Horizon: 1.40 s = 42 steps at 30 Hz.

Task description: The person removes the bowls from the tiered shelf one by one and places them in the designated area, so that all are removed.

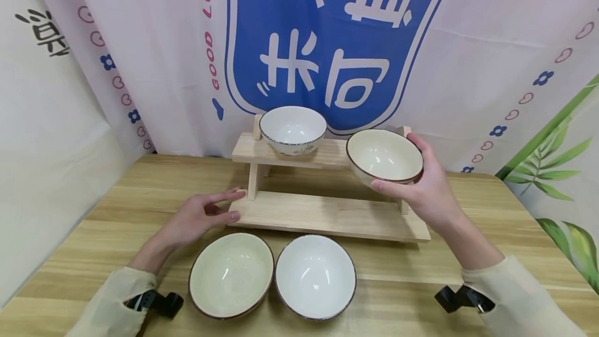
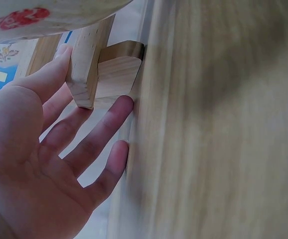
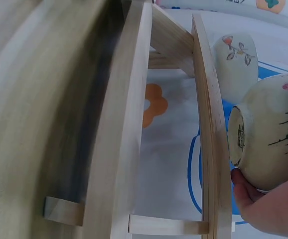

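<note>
Here's the right hand (image 1: 435, 189), up at the right end of the two-tier wooden stand (image 1: 253, 181), thumb and fingers wrapped round a brown-rimmed cream bowl (image 1: 385, 156). The bowl tips its mouth toward the head camera, and from the right wrist we get its outside: dark sprigs, a stamped mark on the foot. That foot is right by the upper shelf (image 1: 333, 153) — touching or just apart, I cannot tell.

Over on the other side, the left hand (image 1: 193, 218) has its fingers spread apart, thumb and fingertips touching the left end of the lower shelf (image 1: 299, 213). A steadying touch, I'd judge; it carries no bowl.

And the count, by how things lie: one white bowl with a speckled rim (image 1: 293, 128) sits upright on the upper shelf, toward its left end. The cream one beside it is in the grasp, not yet released. Two more stand on the bench (image 1: 407, 295) in front of the stand, side by side — a wide cream bowl (image 1: 231, 275) at left, a plain white bowl (image 1: 315, 277) at right. So the work looks partway: one bowl shelved, one in hand, two on the bench unshelved.
</note>
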Each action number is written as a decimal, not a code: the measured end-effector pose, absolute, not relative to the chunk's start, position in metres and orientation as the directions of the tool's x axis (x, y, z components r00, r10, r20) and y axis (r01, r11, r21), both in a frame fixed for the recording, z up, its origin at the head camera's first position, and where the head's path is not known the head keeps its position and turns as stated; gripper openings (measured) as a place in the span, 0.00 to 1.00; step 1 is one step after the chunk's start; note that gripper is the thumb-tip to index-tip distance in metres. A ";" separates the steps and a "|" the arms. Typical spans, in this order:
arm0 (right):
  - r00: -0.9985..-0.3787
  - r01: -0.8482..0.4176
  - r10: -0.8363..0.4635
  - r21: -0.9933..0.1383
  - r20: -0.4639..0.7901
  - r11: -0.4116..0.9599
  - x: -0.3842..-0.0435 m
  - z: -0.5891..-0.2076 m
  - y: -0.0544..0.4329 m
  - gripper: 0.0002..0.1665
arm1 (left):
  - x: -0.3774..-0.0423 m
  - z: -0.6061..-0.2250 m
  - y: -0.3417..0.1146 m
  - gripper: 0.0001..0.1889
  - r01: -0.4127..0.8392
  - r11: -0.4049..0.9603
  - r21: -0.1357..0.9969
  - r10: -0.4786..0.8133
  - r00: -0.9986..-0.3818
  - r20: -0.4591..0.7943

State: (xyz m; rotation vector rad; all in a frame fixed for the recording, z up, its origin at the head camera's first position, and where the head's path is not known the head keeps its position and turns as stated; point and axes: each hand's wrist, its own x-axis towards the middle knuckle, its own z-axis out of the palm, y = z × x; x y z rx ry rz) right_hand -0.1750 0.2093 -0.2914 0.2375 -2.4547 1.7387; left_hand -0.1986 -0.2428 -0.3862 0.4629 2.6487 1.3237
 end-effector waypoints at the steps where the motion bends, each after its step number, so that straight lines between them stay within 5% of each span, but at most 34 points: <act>1: -0.979 -0.204 -0.064 -0.926 0.194 0.317 -0.173 -0.291 0.209 0.72 | -0.199 -0.386 -0.243 0.28 0.208 0.562 0.800 0.336 -0.942 0.009; 15: -0.922 -0.361 -0.232 -0.903 0.309 0.233 -0.150 -0.306 0.218 0.68 | -0.199 -0.387 -0.244 0.28 0.212 0.557 0.803 0.339 -0.941 0.014; 42: -0.835 -0.405 -0.463 -0.901 0.297 0.154 -0.109 -0.349 0.253 0.78 | -0.199 -0.387 -0.244 0.28 0.222 0.544 0.809 0.354 -0.935 0.018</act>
